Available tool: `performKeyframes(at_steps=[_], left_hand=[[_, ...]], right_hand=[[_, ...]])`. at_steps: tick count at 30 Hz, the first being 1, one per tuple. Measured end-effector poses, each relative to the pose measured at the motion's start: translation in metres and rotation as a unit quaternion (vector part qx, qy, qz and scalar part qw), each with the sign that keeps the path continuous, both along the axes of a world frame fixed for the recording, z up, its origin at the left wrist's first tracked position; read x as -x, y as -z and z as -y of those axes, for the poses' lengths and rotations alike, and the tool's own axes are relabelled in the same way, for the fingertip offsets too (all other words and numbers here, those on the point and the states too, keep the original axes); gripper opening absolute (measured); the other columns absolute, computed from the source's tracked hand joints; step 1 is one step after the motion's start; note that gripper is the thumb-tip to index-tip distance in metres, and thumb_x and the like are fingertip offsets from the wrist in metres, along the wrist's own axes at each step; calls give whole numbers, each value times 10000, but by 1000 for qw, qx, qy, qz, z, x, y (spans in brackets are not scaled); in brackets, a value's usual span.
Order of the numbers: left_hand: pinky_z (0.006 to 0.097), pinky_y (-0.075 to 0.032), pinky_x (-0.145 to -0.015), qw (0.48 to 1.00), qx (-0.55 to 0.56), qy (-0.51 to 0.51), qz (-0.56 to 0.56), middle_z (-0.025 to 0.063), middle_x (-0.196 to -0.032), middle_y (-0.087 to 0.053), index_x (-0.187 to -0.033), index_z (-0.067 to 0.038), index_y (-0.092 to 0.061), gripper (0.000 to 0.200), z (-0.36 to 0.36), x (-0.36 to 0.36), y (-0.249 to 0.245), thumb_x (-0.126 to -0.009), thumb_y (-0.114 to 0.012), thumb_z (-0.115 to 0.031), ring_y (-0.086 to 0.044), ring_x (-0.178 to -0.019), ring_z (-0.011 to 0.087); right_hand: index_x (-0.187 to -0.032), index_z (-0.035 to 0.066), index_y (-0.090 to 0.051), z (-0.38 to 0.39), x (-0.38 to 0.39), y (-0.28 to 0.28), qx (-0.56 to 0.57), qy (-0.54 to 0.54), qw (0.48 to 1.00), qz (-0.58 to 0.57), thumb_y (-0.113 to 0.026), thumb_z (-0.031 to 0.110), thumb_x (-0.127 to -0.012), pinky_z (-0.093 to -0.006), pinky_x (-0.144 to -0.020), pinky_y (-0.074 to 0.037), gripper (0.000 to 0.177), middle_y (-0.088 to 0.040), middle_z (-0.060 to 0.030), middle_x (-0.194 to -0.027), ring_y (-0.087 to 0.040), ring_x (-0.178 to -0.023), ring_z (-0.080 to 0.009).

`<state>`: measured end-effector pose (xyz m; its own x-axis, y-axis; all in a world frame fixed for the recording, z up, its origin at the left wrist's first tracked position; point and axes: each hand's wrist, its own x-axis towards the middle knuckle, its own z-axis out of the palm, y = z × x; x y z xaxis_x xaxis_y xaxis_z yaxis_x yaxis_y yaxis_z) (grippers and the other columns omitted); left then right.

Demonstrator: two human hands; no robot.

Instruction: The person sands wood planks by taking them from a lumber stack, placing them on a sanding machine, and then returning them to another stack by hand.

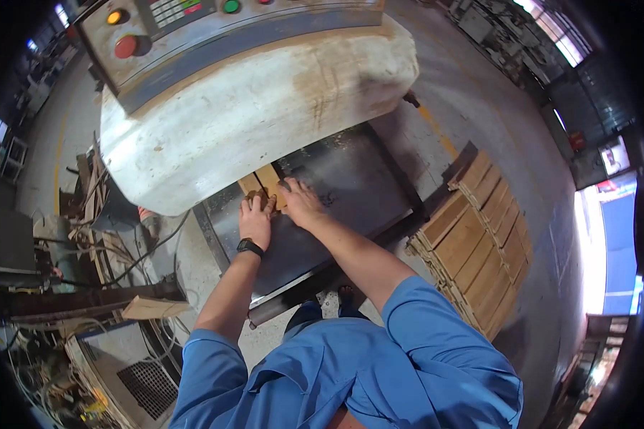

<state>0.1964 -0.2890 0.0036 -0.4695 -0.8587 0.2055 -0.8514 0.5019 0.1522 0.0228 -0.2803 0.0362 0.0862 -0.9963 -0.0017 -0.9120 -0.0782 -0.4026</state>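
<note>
Two short wooden boards lie side by side on the dark metal machine table (350,179), a narrow dark gap between them. Their far ends pass out of sight under the machine's white hood (265,114). My left hand (256,220), with a black watch (250,246) on the wrist, has its fingers bent down over the near end of the left wooden board (249,184). Gripping the near end of the right wooden board (269,179) from its right side is my right hand (302,203). The fingertips are partly hidden against the wood.
A control panel (215,36) with a red button (125,46) and a keypad tops the hood. Stacked wooden boards (476,243) stand to the right. Cables, wood scraps and a crate-like box (122,365) crowd the left. The table's front edge is close to my body.
</note>
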Motion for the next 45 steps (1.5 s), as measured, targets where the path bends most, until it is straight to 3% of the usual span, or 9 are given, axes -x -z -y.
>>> performKeyframes(at_steps=[7, 10, 16, 22, 26, 32, 37, 40, 45], left_hand=[[532, -396, -1113, 1000, 22, 13, 1, 185, -1452, -477, -1399, -207, -601, 484, 16, 10, 11, -915, -624, -203, -428, -1344, 454], [531, -400, -1109, 999, 3, 37, 24, 193, -1473, -458, -1415, -176, -573, 567, -6, 44, -1, -857, -673, -179, -423, -1351, 450], [479, -418, -1091, 965, -89, 248, 0, 178, -1413, -507, -1323, -81, -607, 530, -125, 148, -34, -820, -757, -155, -472, -1292, 397], [493, -439, -1060, 816, -153, 547, -112, 168, -1245, -620, -1280, -63, -631, 475, -297, 221, -23, -828, -744, -154, -548, -1194, 384], [500, -444, -1037, 709, -246, 655, -86, 176, -1207, -639, -1246, -44, -656, 454, -416, 244, -11, -816, -749, -156, -567, -1145, 390], [442, -529, -921, 573, -335, 747, -34, 165, -1112, -685, -1205, -13, -676, 386, -584, 240, -22, -842, -750, -123, -662, -1040, 339], [420, -535, -929, 474, -391, 789, 31, 152, -1132, -701, -1243, -19, -659, 401, -693, 228, -26, -862, -738, -118, -686, -1055, 307], [415, -539, -918, 410, -373, 830, 57, 145, -1116, -707, -1262, -31, -651, 410, -750, 237, -45, -869, -732, -114, -690, -1041, 304], [409, -542, -905, 325, -325, 888, 17, 138, -1113, -707, -1262, -46, -655, 392, -847, 264, -117, -879, -721, -98, -690, -1021, 291]], right_hand=[[-1313, 91, -618, -108, 49, 13, 99, 40, 971, 212, -699, 238, -901, -463, -1017, -489, 445, -567, -161, -1354, -592, -1197, -379], [-1283, 90, -643, -180, 81, 11, 10, 141, 974, 177, -685, 243, -925, -441, -1006, -501, 391, -613, -160, -1300, -611, -1182, -369], [-1225, 60, -666, -362, 113, 6, -23, 329, 922, 205, -633, 244, -943, -467, -967, -508, 338, -641, -161, -1201, -619, -1134, -382], [-1255, 74, -648, -578, 80, 14, -8, 482, 859, 175, -659, 252, -922, -481, -940, -518, 378, -647, -165, -1189, -635, -1113, -376], [-1281, 105, -627, -724, 14, -20, 21, 620, 764, 179, -659, 249, -947, -442, -946, -529, 365, -645, -124, -1231, -644, -1116, -337], [-1283, 105, -649, -937, -106, -81, 74, 799, 595, -50, -688, 246, -929, -460, -899, -553, 383, -679, -153, -1188, -670, -1049, -371], [-1258, 66, -642, -1076, -181, -221, 55, 824, 462, -323, -775, 183, -829, -475, -876, -564, 464, -684, -187, -1109, -670, -1017, -371], [-1376, 99, -570, -1117, -208, -323, -2, 826, 344, -446, -768, 192, -841, -502, -1088, -464, 578, -614, -193, -1309, -576, -1253, -358], [-1495, 114, -447, -1180, -215, -456, -135, 783, 160, -586, -792, 285, -840, -524, -1191, -297, 760, -485, -145, -1476, -401, -1425, -335]])
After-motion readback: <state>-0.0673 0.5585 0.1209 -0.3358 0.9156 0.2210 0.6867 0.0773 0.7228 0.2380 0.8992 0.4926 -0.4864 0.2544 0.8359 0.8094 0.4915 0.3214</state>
